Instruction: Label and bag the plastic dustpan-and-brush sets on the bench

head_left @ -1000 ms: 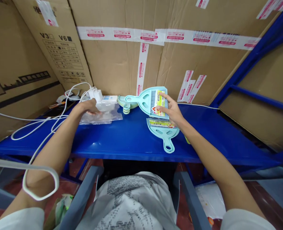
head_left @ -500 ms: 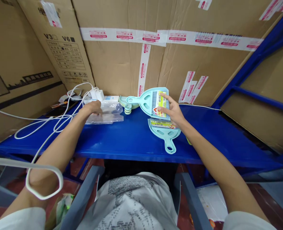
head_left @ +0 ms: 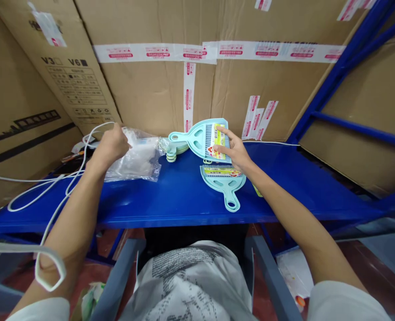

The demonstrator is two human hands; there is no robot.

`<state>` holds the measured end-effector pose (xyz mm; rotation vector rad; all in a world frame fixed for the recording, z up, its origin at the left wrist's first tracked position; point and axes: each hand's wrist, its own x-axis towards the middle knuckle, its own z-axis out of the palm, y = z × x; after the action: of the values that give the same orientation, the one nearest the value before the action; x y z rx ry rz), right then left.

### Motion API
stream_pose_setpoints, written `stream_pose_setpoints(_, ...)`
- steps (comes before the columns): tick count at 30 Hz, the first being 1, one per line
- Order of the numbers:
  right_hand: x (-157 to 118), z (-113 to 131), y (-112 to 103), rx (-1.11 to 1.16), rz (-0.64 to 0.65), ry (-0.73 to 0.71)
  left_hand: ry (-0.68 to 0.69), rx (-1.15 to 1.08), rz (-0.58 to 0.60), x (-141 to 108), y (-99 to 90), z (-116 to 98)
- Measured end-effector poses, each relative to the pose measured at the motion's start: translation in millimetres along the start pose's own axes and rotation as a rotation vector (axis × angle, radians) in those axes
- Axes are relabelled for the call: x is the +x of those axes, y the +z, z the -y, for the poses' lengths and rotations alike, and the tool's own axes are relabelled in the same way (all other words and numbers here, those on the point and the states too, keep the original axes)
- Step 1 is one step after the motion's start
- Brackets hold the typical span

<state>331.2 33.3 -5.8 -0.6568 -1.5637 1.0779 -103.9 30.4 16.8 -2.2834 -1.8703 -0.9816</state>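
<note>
My left hand (head_left: pixel 112 146) is closed on the upper edge of a clear plastic bag (head_left: pixel 137 160), which hangs partly lifted at the left of the blue table. In my right hand (head_left: pixel 232 151) is a light-blue dustpan (head_left: pixel 197 137) with a brush and a yellow label in it, its handle pointing left. Just below lies a second light-blue dustpan set (head_left: pixel 230 189), handle toward me. Behind the held dustpan's handle, greenish dustpans (head_left: pixel 181 149) sit stacked on the table.
White cables (head_left: pixel 60 178) loop across the left side of the blue table (head_left: pixel 180 196). Tall cardboard (head_left: pixel 150 98) stands along the back, and a blue metal frame (head_left: pixel 331 84) rises at the right. Chair arms flank my lap.
My left hand has risen from the plastic bags, pulling one bag's edge up. My right hand still holds the dustpan. The whole view has shifted slightly.
</note>
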Motion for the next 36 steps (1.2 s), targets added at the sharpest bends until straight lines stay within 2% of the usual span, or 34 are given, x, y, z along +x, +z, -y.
stream_pose_setpoints(1, 0.5, 1.9, -1.3, 0.005, -0.009, -0.006, 0.013, 0.036, -0.132, -3.7, -5.8, -14.8)
stream_pose_setpoints(4, 2.0, 8.0, -5.7, 0.021, -0.042, -0.019, 0.17, -0.029, -0.367, -14.6, -15.2, -56.7)
stream_pose_setpoints(6, 3.1, 11.6, -8.5, 0.032, -0.058, -0.024, 0.288, -0.168, -0.466, -19.6, -16.5, -74.0)
stream_pose_setpoints(7, 3.6, 13.3, -10.0, 0.036, -0.064, -0.026, 0.336, -0.264, -0.46, -21.6, -16.5, -78.9)
stream_pose_setpoints(9, 4.4, 16.5, -13.0, 0.034, -0.072, -0.031, 0.395, -0.453, -0.309, -25.2, -15.5, -84.4)
stream_pose_setpoints(11, 4.8, 19.3, -16.3, 0.017, -0.078, -0.037, 0.418, -0.553, -0.028, -29.4, -11.2, -89.2)
stream_pose_setpoints(13, 4.7, 21.3, -19.1, -0.005, -0.089, -0.044, 0.452, -0.541, 0.227, -34.1, -0.6, -97.1)
stream_pose_setpoints(15, 4.3, 22.0, -21.0, -0.029, -0.1, -0.043, 0.536, -0.512, 0.348, -38.6, 16.4, -108.3)
stream_pose_setpoints(17, 4.1, 21.7, -21.9, -0.054, -0.097, -0.023, 0.667, -0.502, 0.341, -42.4, 36.1, -119.6)
stream_pose_setpoints(20, 4.7, 21.8, -23.7, -0.063, -0.043, 0.04, 0.834, -0.477, 0.266, -46.8, 57.6, -130.1)
stream_pose_setpoints(22, 4.9, 24.3, -26.7, -0.045, 0.023, 0.091, 0.868, -0.461, 0.195, -49.0, 62.0, -131.2)
stream_pose_setpoints(26, 1.9, 36.7, -35.5, -0.053, 0.211, 0.251, 0.882, -0.431, 0.04, -52.0, 58.9, -127.4)
stream_pose_setpoints(28, -0.9, 44.3, -38.7, -0.093, 0.288, 0.321, 0.906, -0.413, 0.041, -53.7, 59.1, -126.8)
stream_pose_setpoints(32, -5.3, 53.8, -38.7, -0.198, 0.415, 0.443, 0.88, -0.43, 0.207, -54.6, 60.0, -128.3)
stream_pose_setpoints(34, -6.0, 54.2, -36.9, -0.202, 0.462, 0.506, 0.832, -0.455, 0.358, -51.0, 53.8, -125.2)
stream_pose_setpoints(36, -5.8, 52.8, -35.2, -0.199, 0.467, 0.527, 0.772, -0.472, 0.564, -44.7, 43.3, -117.0)
